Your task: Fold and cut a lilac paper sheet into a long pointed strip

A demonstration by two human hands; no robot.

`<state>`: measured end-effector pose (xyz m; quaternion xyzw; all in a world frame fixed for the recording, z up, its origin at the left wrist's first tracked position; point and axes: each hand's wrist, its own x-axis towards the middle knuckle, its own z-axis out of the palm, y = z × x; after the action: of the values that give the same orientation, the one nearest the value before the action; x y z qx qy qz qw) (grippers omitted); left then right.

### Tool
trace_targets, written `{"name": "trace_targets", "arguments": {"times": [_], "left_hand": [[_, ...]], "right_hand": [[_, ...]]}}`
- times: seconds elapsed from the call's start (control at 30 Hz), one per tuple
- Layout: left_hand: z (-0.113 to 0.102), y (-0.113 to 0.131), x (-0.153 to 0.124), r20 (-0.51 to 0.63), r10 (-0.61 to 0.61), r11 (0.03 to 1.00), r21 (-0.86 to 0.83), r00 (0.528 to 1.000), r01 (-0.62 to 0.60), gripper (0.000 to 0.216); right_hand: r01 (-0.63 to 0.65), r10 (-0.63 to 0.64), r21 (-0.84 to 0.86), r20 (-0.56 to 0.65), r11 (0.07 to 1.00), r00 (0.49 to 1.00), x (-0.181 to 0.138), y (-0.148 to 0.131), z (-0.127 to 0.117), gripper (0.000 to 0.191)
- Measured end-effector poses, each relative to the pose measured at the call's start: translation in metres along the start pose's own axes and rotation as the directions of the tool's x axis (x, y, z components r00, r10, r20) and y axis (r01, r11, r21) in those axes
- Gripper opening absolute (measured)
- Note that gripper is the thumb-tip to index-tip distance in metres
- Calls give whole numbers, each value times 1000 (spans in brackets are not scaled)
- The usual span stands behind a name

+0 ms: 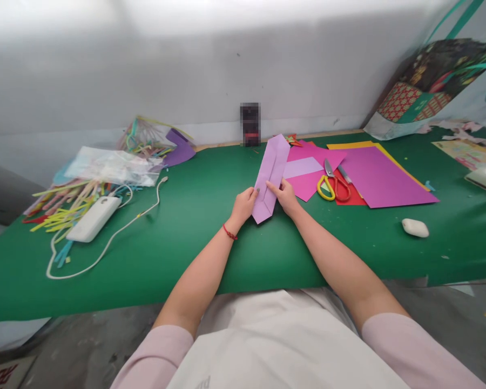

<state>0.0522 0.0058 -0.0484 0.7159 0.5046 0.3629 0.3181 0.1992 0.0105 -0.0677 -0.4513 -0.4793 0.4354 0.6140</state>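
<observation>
A folded strip of lilac paper point(274, 162) with pointed ends and a lengthwise seam is held up over the green table. My left hand point(244, 204) pinches its left edge near the lower end, thumb on top. On the opposite edge, my right hand point(284, 195) grips it, the thumb lying across the folded face. The fingers beneath the paper are hidden. Just right of it lie magenta paper pieces point(303, 189), a flat lilac paper piece point(304, 167) and scissors point(332, 181) with one yellow and one red handle.
Purple sheets point(389, 175) lie at right, near a white rounded case point(415, 227). A white power bank point(94, 219) with its cable, paper strips point(60, 216) and a plastic bag point(113, 165) occupy the left. A dark phone-like object point(250, 124) leans on the wall; a patterned bag point(417, 102) stands back right.
</observation>
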Motion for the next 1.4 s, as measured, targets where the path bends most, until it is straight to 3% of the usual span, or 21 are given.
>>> {"name": "trace_targets", "arguments": {"times": [0.13, 0.27, 0.43, 0.53, 0.6, 0.7, 0.8, 0.9, 0.93, 0.97, 1.03, 1.1, 1.13, 1.2, 1.27, 1.33, 1.4], "left_hand": [[1, -2, -2, -5, 5, 996, -86, 1000, -5, 41], [2, -1, -1, 20, -91, 965, -243, 996, 93, 48], [-6, 3, 4, 5, -201, 899, -396, 980, 186, 27], [-11, 3, 5, -50, -319, 820, -515, 946, 249, 17], [-12, 3, 7, -97, -374, 781, -568, 922, 257, 14], [-15, 1, 11, -172, -420, 758, -606, 891, 241, 13], [-25, -5, 15, -391, -438, 806, -569, 810, 161, 18], [-40, -10, 15, -677, -309, 938, -335, 668, 95, 25], [-43, -10, 14, -723, -219, 973, -215, 655, 88, 27], [-44, -9, 11, -724, -115, 993, -83, 680, 80, 29], [-39, -4, 5, -575, 82, 983, 180, 814, 28, 29], [-26, 3, -3, -249, 159, 920, 387, 955, -52, 32], [-18, 7, -6, -83, 149, 883, 459, 985, -95, 36], [-5, 12, -12, 197, 113, 815, 543, 974, -205, 42], [2, 14, -14, 332, 95, 781, 560, 938, -277, 43], [2, 13, -15, 356, 86, 768, 571, 931, -290, 42], [0, 11, -15, 338, 95, 762, 581, 936, -287, 40]], "right_hand": [[-33, 33, 11, 72, 999, 997, -2, -3, 0, 53], [-140, 136, 14, 145, 990, 980, -5, -9, -4, 52], [-295, 277, -18, 407, 955, 870, -10, -25, -12, 51], [-381, 359, -44, 452, 923, 817, -10, -34, -22, 61], [-402, 381, -44, 426, 915, 820, -7, -35, -28, 68], [-355, 340, -3, 295, 935, 893, 0, -30, -36, 63], [-318, 316, -12, 158, 948, 936, 7, -25, -43, 49], [-321, 334, -96, 171, 942, 927, 8, -30, -51, 47], [-319, 341, -134, 203, 938, 918, 7, -33, -53, 48], [-308, 342, -172, 237, 936, 909, 5, -37, -56, 50], [-259, 329, -259, 279, 931, 902, 3, -43, -61, 50], [-201, 307, -368, 257, 908, 916, 3, -47, -66, 48], [-174, 285, -428, 212, 887, 935, 4, -48, -70, 45], [-136, 196, -551, 52, 823, 979, 7, -47, -80, 35], [-149, 40, -669, -175, 728, 984, 11, -44, -93, 26], [-254, -90, -756, -381, 603, 920, 12, -40, -108, 24], [-397, -142, -767, -527, 504, 838, 12, -36, -120, 24]]}}
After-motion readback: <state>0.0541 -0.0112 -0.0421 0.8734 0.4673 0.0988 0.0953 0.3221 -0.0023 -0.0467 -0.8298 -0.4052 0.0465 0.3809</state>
